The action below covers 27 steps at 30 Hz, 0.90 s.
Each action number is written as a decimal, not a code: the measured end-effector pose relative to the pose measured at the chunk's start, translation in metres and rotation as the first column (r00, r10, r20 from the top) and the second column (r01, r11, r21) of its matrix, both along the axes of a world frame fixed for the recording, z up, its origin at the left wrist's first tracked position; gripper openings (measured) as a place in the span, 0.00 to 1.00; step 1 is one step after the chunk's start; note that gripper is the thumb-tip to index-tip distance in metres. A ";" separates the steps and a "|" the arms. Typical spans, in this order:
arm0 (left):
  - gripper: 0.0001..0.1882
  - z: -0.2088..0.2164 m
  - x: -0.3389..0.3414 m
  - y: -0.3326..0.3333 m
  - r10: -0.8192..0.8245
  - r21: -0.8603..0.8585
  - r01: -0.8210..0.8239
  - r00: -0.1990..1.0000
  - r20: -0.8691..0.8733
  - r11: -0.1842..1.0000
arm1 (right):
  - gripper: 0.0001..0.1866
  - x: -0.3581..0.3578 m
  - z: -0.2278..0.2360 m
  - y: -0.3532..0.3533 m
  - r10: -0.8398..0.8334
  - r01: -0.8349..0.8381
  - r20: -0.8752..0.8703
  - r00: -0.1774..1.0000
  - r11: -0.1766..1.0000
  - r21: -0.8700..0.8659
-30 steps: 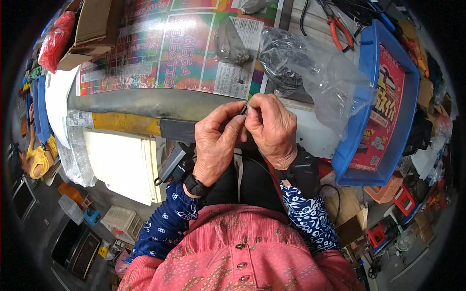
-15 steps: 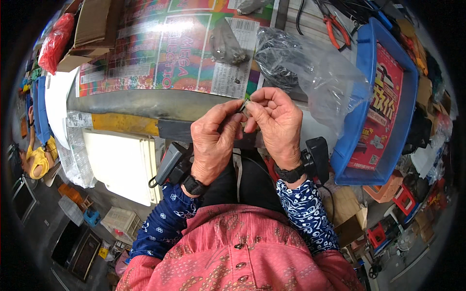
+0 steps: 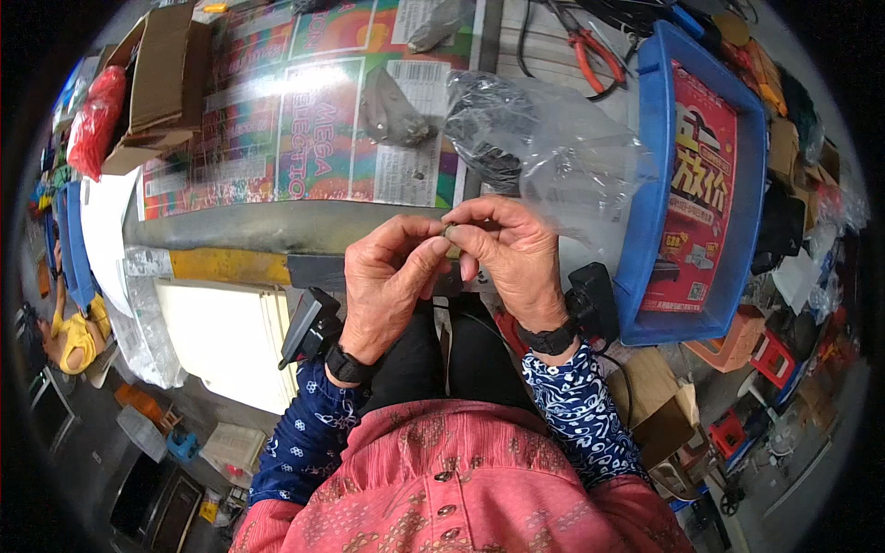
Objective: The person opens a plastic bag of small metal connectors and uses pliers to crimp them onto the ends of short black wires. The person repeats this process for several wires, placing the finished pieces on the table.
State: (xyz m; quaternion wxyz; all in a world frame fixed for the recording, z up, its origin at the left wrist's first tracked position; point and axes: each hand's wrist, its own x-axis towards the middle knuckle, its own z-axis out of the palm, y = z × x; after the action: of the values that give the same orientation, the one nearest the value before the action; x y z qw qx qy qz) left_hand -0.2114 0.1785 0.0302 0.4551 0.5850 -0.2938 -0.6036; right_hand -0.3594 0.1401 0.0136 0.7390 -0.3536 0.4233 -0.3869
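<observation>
My left hand (image 3: 392, 286) and my right hand (image 3: 516, 263) meet over the near edge of the worktable. Thumbs and forefingers of both are pinched around a tiny dark metallic-looking piece (image 3: 450, 229). Fingertips cover most of it, so its kind cannot be made out. Beyond the hands, a clear plastic bag of dark small parts (image 3: 493, 124) lies open toward the right. Left of that bag is a smaller clear bag with greyish contents (image 3: 392, 111), resting on a colourful printed sheet (image 3: 318, 138).
At the right stands a blue plastic tray (image 3: 636, 276) lined with a red printed sheet. Orange-handled pliers (image 3: 590, 60) and black cables lie behind. A cardboard box (image 3: 166, 78) with a red bag (image 3: 97, 124) is at far left; cream panels (image 3: 226, 341) are stacked below the edge.
The view has shifted, so the table things appear further left and lower. My fingertips have drawn closer together around the small piece, which shows less than before.
</observation>
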 end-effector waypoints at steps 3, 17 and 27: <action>0.05 0.004 -0.004 0.000 -0.024 0.006 0.024 1.000 0.004 1.000 | 0.08 -0.007 0.006 0.001 0.006 -0.006 -0.011 1.000 1.000 0.009; 0.08 0.011 -0.012 0.004 0.127 -0.388 0.269 0.657 0.743 0.881 | 0.04 -0.053 0.087 -0.004 -0.235 -0.065 -0.619 0.749 0.905 -0.421; 0.05 0.017 -0.009 0.010 -0.020 -0.250 0.176 0.852 0.524 0.952 | 0.03 -0.058 0.074 -0.057 -0.425 -0.419 -0.720 0.548 0.606 -0.676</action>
State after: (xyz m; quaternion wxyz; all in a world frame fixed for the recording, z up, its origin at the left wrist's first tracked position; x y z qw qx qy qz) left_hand -0.2199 0.1886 0.0470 0.4083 0.6362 -0.5195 -0.3983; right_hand -0.4178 0.0832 0.0877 0.2024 -0.7798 0.5016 -0.3151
